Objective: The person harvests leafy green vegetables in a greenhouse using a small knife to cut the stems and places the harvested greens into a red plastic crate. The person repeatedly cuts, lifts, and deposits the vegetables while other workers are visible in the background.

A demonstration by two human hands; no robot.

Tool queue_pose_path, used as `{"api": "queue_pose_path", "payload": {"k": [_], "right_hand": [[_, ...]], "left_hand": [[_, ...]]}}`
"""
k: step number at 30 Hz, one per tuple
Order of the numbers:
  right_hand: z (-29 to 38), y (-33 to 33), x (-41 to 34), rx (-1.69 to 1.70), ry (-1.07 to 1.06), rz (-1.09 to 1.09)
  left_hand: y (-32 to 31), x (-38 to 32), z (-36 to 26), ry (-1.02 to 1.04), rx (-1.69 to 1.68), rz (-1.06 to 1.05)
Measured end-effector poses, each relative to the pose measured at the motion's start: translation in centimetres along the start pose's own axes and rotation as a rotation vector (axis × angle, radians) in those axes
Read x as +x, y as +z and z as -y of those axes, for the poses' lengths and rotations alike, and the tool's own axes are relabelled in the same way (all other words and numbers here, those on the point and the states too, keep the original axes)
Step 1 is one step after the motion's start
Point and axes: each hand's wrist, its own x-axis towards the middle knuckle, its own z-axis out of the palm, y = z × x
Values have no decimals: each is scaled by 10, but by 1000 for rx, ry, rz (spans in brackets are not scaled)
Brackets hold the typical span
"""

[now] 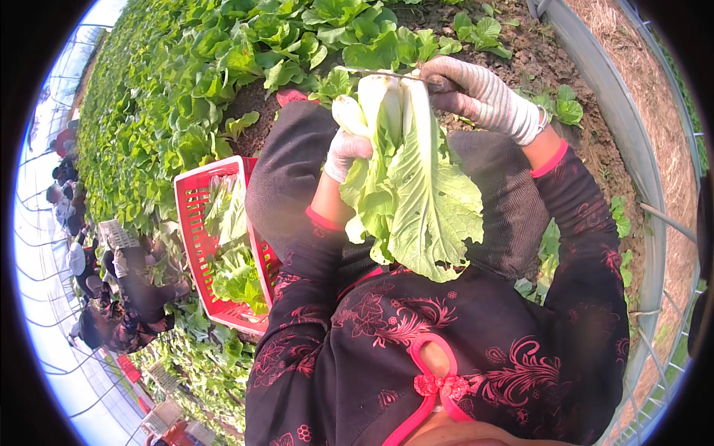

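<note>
My gloved left hand (348, 151) grips a leafy Chinese cabbage (390, 156) around its white stalks. The stem end points away from me, and the pale green leaves, with a few holes, hang toward my chest. My right hand (482, 95), in a striped knit glove, holds a thin knife (376, 73); its handle is hidden in the fingers. The blade lies across the root end, and the right fingertips are close to the outermost stalk. Whether the edge is in the stalk, I cannot tell.
Left of my knee stands a red plastic crate (215, 312) with cut greens (240, 276) inside. Dense leafy plants (162, 111) grow ahead and left. A metal greenhouse rail (619, 111) curves along the right. Other people (131, 295) crouch at far left near a pale crate (116, 234).
</note>
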Motion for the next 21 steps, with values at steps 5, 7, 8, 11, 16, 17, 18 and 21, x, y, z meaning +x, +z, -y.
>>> {"api": "queue_pose_path", "payload": {"k": [5,7,8,11,16,17,18,21], "right_hand": [[-31,-9,11,-46,209,-274],[-31,-35,14,81,430,-558],[-30,-34,11,138,231,-640],[-14,-27,-5,419,369,-502],[-4,10,7,84,244,-249],[-6,13,13,-60,202,-276],[-8,14,15,-22,234,-240],[-13,10,13,75,362,-121]], "left_hand": [[16,-12,14,-139,-166,24],[26,-17,20,-181,-212,23],[28,-16,19,-185,-212,17],[25,-4,13,-125,-124,-33],[5,18,2,69,256,-116],[3,16,-1,41,339,-117],[2,14,0,31,299,-129],[3,4,4,10,216,-194]]}}
